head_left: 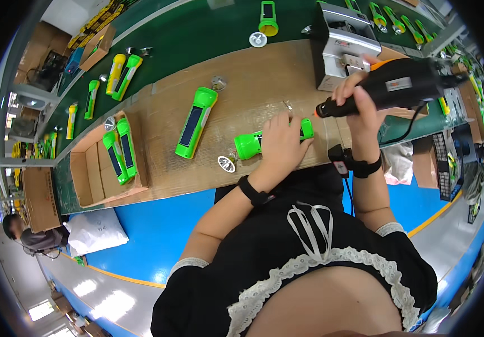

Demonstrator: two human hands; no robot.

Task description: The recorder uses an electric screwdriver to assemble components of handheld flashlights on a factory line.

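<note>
My left hand [282,143] is closed over a green flashlight [246,146] that lies on its side on the cardboard sheet [236,73]. Its head points left, and the hand hides the middle of its body. A loose round reflector [227,164] sits just beside that head. In my right hand [361,106] is a black electric screwdriver [405,87], held nearly level. Its orange-red tip is close to the flashlight's right end; whether they touch I cannot tell. Farther left, another green flashlight [196,123] with a dark panel lies on the cardboard, a reflector [218,83] by its head.
A cardboard box [85,163] at the left holds green flashlights. Behind my right hand stands a grey metal machine [346,42]. Several more flashlights lie on the green bench [197,33]. The screwdriver's cord [405,136] hangs at the right. A person [37,238] is at the far left.
</note>
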